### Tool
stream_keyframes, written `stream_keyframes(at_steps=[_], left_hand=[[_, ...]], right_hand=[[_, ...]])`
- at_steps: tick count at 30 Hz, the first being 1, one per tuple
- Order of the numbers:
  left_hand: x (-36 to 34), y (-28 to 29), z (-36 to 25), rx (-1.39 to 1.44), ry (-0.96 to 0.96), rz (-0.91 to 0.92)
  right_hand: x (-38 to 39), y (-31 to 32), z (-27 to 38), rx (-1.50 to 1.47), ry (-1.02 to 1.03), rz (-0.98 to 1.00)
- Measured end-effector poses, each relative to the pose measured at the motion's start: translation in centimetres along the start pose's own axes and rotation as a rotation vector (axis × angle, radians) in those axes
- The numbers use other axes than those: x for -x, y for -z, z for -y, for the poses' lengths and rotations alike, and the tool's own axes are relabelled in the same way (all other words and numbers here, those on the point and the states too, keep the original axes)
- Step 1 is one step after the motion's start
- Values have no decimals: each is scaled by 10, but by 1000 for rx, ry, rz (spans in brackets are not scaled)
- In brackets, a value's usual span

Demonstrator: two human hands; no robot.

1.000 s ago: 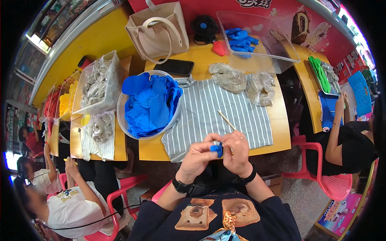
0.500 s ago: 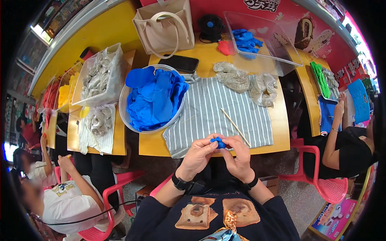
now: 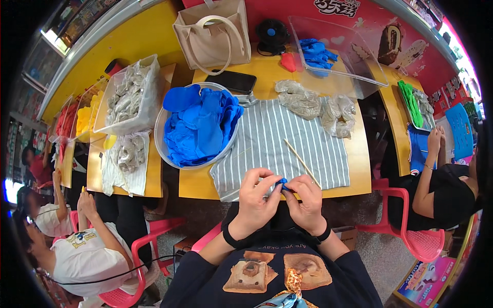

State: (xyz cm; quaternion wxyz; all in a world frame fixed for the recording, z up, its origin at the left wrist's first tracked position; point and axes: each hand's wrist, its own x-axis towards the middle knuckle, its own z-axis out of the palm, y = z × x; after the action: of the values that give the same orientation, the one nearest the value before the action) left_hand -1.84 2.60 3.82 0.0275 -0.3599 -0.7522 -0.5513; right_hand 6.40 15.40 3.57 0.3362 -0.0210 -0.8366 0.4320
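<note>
In the head view, a yellow-brown table (image 3: 359,172) stands by a red wall (image 3: 280,9), bearing a striped cloth (image 3: 272,141) and a round tub (image 3: 158,138) of blue pieces (image 3: 197,123). Near the table's front edge, the left hand (image 3: 257,197) and right hand (image 3: 305,200) pinch a small blue piece (image 3: 282,181) between their fingertips.

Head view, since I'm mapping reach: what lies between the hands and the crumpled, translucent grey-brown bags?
The head view shows a thin, straight, pale stick there, lying on grey-and-white striped fabric.
</note>
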Motion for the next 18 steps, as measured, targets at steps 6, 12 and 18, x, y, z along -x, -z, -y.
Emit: stream_keyframes(at_steps=[6, 12, 18], left_hand=[[-6, 0, 16, 224, 158, 173], [-2, -5, 29, 136, 167, 313], [2, 5, 31, 803, 621, 436]], right_hand=[[0, 1, -3, 32, 81, 71], [4, 2, -12, -145, -12, 99], [16, 13, -21, -454, -435, -35]])
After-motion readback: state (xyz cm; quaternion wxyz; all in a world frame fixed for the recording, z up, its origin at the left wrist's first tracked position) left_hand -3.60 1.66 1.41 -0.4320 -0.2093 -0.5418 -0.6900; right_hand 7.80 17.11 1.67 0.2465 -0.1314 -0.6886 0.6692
